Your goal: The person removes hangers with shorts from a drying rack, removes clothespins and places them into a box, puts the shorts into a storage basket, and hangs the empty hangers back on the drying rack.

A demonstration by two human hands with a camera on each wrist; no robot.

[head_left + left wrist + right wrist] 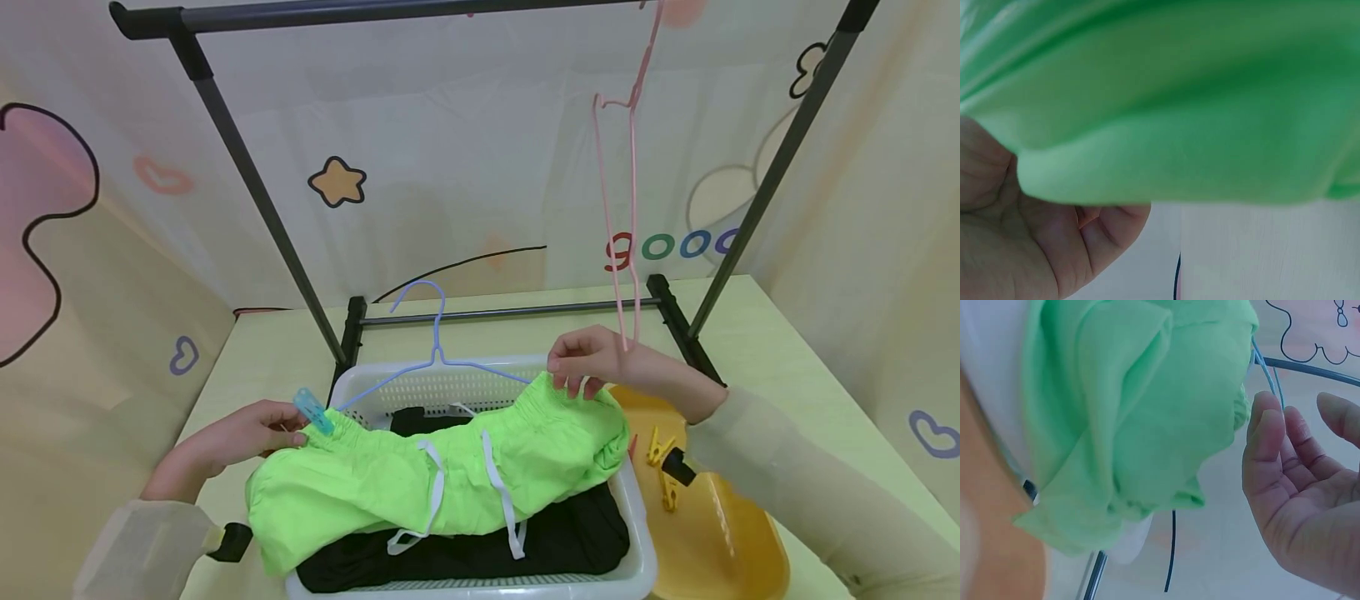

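Bright green shorts [450, 467] with white drawstrings hang from a blue hanger [437, 333] above a laundry basket. A light-blue clothespin [313, 412] grips the left end of their waistband. My left hand [243, 437] holds the shorts beside that clothespin; its fingers are partly hidden behind the cloth in the left wrist view. At the right end of the waistband is my right hand [611, 367], thumb and fingers apart in the right wrist view. Its fingertips [1266, 425] overlap the hanger's wire there, with the green cloth to one side.
The white basket [647, 533] holds black clothing [577, 529]. To its right, a yellow-orange basin [738, 533] contains yellow clothespins [663, 467]. A black rack [258, 187] stands over the table, and a pink hanger [602, 158] dangles from its top bar.
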